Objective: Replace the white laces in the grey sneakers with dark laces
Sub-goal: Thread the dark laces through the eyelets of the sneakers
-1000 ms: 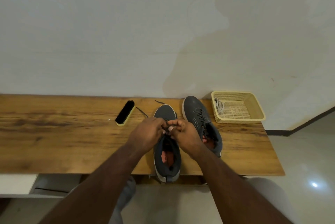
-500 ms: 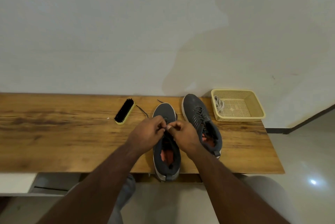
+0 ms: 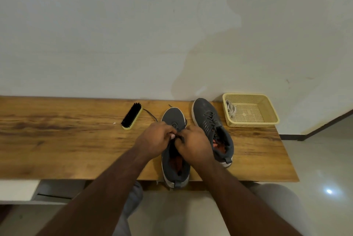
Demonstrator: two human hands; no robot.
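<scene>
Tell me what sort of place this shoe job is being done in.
Probably a room in a home, though that is a guess: a wooden table stands against a plain painted wall, on a glossy tiled floor. A shoe brush and small plastic basket suggest casual shoe care.

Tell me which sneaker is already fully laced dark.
The right-hand sneaker, beside the basket: dark lace crisscrossed, untouched. The other sneaker sits under both hands, left hand and right hand.

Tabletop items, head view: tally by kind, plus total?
Grey sneakers: 2, near sneaker and far sneaker
Shoe brush: 1
Yellow basket: 1
White lace bundle, in the basket: 1
Dark lace trailing from the near sneaker: 1
Total: 6
</scene>
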